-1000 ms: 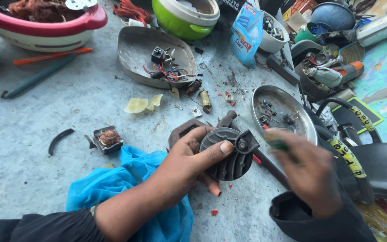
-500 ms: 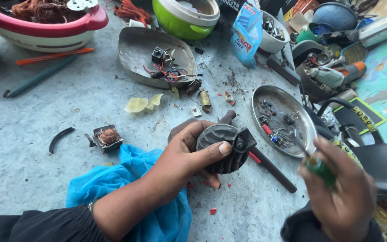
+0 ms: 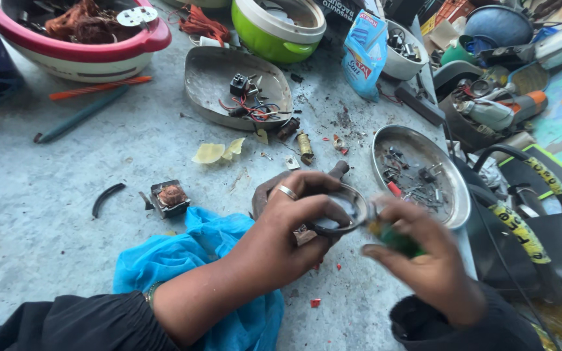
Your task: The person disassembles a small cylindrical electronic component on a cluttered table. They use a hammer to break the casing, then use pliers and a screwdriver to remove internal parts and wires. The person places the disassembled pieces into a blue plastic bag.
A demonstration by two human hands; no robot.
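At the frame's centre the left hand [image 3: 294, 218] closes around a dark round motor part [image 3: 341, 211], its lower half hidden by the fingers. The right hand [image 3: 424, 263], motion-blurred, grips a green-handled tool [image 3: 395, 239] whose tip is indistinct. Both sleeves are cut off at the bottom edge, above the grey worktop [image 3: 66, 221].

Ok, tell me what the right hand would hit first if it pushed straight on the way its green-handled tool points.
The right hand holds a green-handled tool aimed left at the round dark part in the left hand. It would likely meet that part's rim first, though motion blur hides the tip.
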